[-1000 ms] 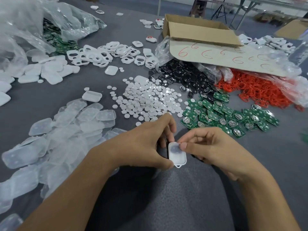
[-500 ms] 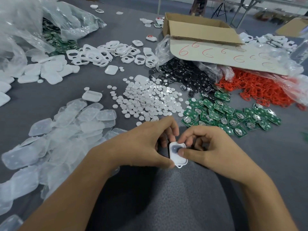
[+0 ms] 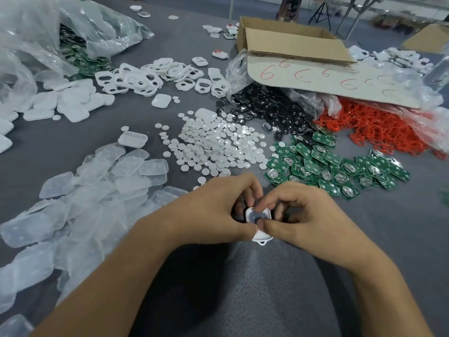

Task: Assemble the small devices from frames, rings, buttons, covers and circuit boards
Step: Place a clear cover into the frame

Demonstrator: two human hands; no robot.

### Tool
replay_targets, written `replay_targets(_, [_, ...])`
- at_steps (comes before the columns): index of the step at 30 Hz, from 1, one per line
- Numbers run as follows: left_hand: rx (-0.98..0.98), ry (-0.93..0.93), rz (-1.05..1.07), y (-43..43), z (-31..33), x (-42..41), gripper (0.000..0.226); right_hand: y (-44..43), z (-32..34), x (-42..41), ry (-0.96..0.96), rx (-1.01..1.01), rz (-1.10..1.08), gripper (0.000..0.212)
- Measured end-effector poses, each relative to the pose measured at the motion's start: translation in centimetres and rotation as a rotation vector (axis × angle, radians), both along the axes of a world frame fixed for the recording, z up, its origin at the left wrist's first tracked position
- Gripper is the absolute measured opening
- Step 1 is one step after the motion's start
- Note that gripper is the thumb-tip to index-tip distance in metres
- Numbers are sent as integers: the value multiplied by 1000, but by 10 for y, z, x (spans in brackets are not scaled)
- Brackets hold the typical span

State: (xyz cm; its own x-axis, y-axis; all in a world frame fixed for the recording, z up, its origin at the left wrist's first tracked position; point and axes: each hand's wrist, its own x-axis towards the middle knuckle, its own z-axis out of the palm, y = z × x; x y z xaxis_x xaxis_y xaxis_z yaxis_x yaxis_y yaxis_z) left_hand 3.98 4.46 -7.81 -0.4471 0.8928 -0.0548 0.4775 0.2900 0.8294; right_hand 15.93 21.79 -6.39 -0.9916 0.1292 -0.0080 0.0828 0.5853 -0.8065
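A small white frame [image 3: 258, 216] with a dark round opening and a loop at its lower end sits between both hands over the grey table. My left hand [image 3: 206, 210] grips its left side with curled fingers and thumb. My right hand [image 3: 308, 215] pinches it from the right, thumb tip pressing on the face near the opening. Beyond the hands lie white round buttons [image 3: 213, 144], green circuit boards [image 3: 328, 164], black discs [image 3: 267, 108], red rings [image 3: 379, 127], white frames [image 3: 145, 76] and clear covers [image 3: 102, 181].
An open cardboard box [image 3: 291, 42] with a flap marked with red sixes lies at the back right. Crumpled plastic bags [image 3: 36, 32] holding more boards fill the back left. White solid covers [image 3: 60, 103] lie at the left. Grey cloth [image 3: 267, 288] spreads beneath my forearms.
The white piece has been turned from its plain side to the side with the dark round opening. My right fingers have curled in and the thumb now presses on its face.
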Motion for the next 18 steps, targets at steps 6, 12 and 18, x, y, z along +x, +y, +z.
replay_targets(6, [-13, 74, 33, 4, -1, 7, 33, 1, -5, -3, -16, -54, 12, 16])
replay_targets(12, [22, 62, 23, 2, -2, 4, 25, 21, -9, -3, 151, -142, -334, 13])
replay_targets(18, [105, 73, 127, 7, -5, 7, 23, 34, -21, 1, 45, 329, -591, 35])
